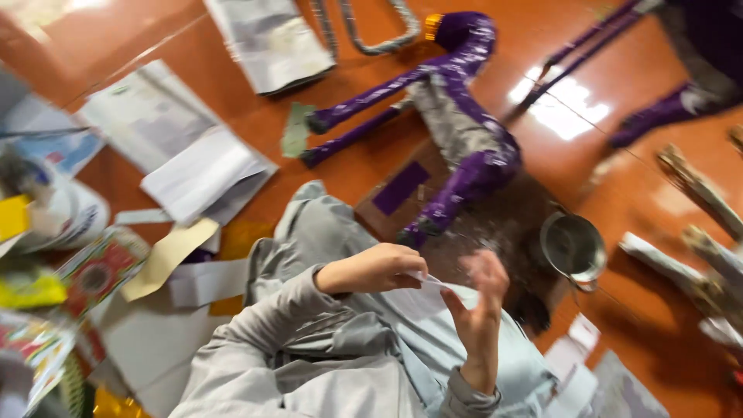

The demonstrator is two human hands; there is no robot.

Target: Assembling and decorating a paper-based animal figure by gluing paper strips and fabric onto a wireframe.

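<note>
My left hand (pixel 370 268) and my right hand (pixel 478 310) both pinch a small piece of white paper (pixel 424 292) over my lap, which is covered by grey cloth. The left fingers grip its left edge, the right fingers its right edge. Just beyond my hands a papier-mâché animal figure (pixel 457 124), partly covered in shiny purple paper, lies on a brown cardboard sheet (pixel 495 224) on the orange floor. A small metal bowl (pixel 573 248) sits to the right of that figure. The picture is blurred by motion.
Newspaper sheets (pixel 178 147) and folded papers (pixel 267 39) lie scattered on the floor at left and top. Coloured papers and packets (pixel 46 286) pile at the far left. A second purple-wrapped figure (pixel 681 77) is at top right, with paper rolls (pixel 696 193) and white scraps (pixel 576 364) below.
</note>
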